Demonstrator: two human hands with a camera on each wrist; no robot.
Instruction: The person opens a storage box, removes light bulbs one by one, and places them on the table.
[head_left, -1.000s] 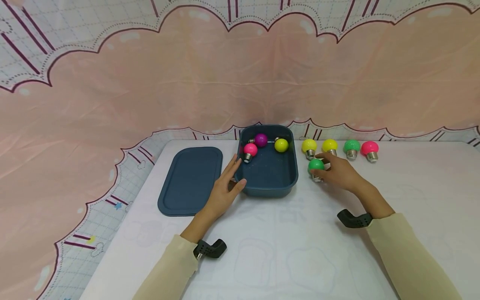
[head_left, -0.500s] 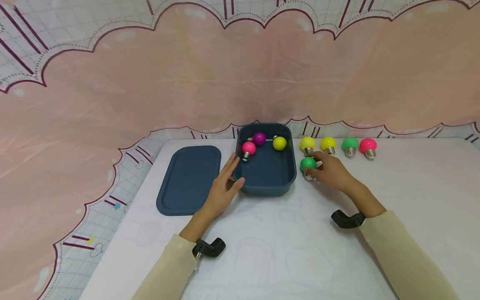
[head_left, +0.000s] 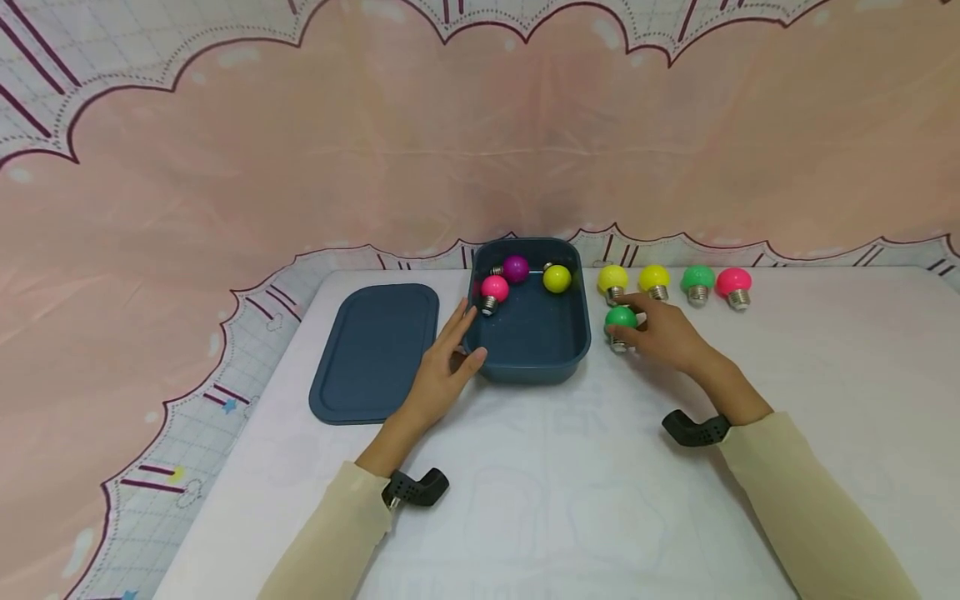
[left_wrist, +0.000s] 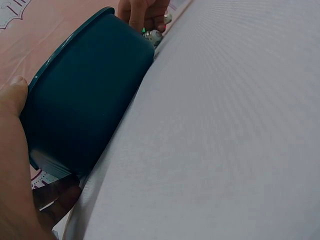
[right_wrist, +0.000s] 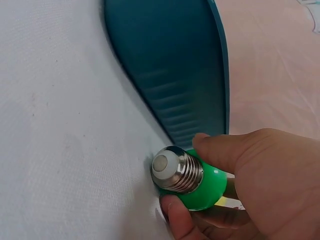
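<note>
Since the earlier frames the right hand (head_left: 660, 337) has closed round the green bulb (head_left: 620, 317) and drawn it a little nearer the tub, while the left hand has barely shifted. At centre left of the head view a dark blue lid (head_left: 375, 352) lies flat on the white table (head_left: 570, 500). Just right of it, the left hand (head_left: 442, 371) rests relaxed, fingers fairly straight, against the near left corner of the blue tub (head_left: 528, 367), which holds pink, purple and yellow bulbs. Right of the tub the green bulb sits pinched between thumb and fingers, metal screw base (right_wrist: 175, 170) pointing out. To do the lift well, the grip should probably stay on the coloured globe and clear the tub's rim.
</note>
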